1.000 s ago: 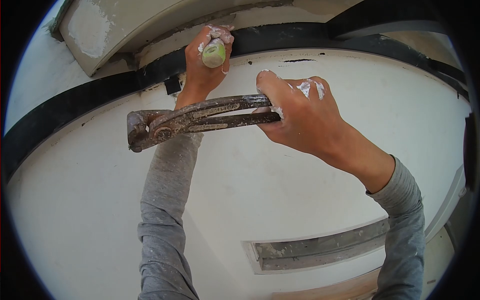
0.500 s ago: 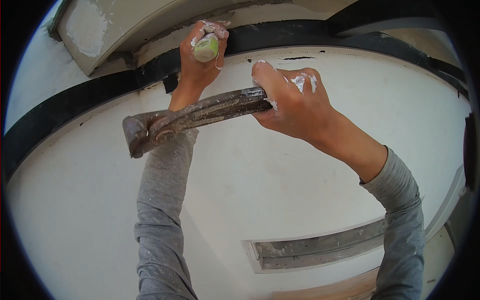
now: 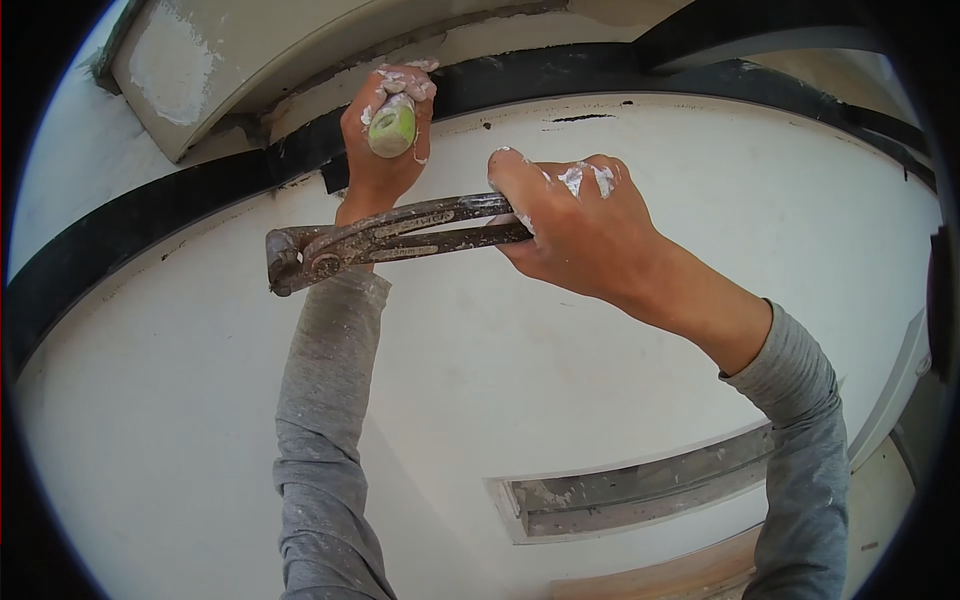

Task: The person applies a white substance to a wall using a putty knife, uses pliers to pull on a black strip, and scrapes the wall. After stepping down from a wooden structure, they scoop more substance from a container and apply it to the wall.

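Note:
My left hand (image 3: 385, 135), smeared with white paste, is wrapped round a tool with a green-and-white handle (image 3: 392, 128). The handle's butt end faces me, and the tool's working end is hidden behind the fist, close to the black metal bar. In my right hand (image 3: 580, 215) are the dark, paste-spattered handles of steel pincers (image 3: 400, 232). Their head points left and overlaps my left wrist in this view. Some white paste sticks to the right thumb and knuckles too.
A black metal bar (image 3: 540, 75) curves across the top, along the edge of a broad white panel (image 3: 560, 380). Lower right, the panel has a rectangular slot (image 3: 640, 490), with a wooden strip (image 3: 665, 572) below it. A beige ledge (image 3: 240, 50) with a white patch is at upper left.
My left hand and its tool have come slightly down and left. The right hand has shifted a little left and down, and the pincers' handles now show more apart, nearer level.

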Motion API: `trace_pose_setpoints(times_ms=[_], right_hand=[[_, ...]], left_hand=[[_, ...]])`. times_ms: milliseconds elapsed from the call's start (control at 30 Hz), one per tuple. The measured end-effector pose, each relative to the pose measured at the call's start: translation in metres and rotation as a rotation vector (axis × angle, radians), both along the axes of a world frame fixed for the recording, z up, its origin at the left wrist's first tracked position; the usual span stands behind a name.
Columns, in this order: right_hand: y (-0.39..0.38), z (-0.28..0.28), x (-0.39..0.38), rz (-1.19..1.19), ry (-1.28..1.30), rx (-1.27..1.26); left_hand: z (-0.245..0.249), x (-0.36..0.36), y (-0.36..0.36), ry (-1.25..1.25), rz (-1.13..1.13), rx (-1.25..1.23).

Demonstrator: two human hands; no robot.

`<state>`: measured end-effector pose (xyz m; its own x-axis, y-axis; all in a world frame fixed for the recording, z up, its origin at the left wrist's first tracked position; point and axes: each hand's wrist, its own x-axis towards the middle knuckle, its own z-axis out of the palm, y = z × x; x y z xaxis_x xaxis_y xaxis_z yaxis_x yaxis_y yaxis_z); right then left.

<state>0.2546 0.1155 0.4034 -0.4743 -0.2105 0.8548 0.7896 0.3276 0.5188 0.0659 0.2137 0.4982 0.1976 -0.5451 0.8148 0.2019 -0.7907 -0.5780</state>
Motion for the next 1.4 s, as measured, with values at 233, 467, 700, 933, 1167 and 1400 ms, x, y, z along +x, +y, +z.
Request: trace_pose_setpoints(times_ms=[233, 467, 700, 933, 1167, 1400], right_hand=[[-0.005, -0.007, 0.003, -0.098, -0.058, -0.180], [-0.005, -0.009, 0.004, -0.015, -0.029, -0.122], [-0.009, -0.010, 0.027, -0.029, 0.044, -0.157], [-0.001, -0.012, 0.067, -0.111, 0.161, -0.176], [0.010, -0.015, 0.084, -0.089, 0.222, -0.175], [0.046, -0.002, 0.094, -0.163, 0.356, -0.135]], left_hand=[[-0.004, -0.014, -0.009, -0.035, 0.080, 0.088], [-0.003, 0.015, -0.011, 0.037, 0.058, 0.071], [0.014, 0.082, 0.003, 0.122, -0.035, 0.075], [0.011, 0.103, 0.015, 0.131, -0.022, -0.027], [0.012, 0.109, 0.015, 0.071, 0.029, 0.067], [0.011, 0.113, 0.024, 0.053, 0.045, 0.101]])
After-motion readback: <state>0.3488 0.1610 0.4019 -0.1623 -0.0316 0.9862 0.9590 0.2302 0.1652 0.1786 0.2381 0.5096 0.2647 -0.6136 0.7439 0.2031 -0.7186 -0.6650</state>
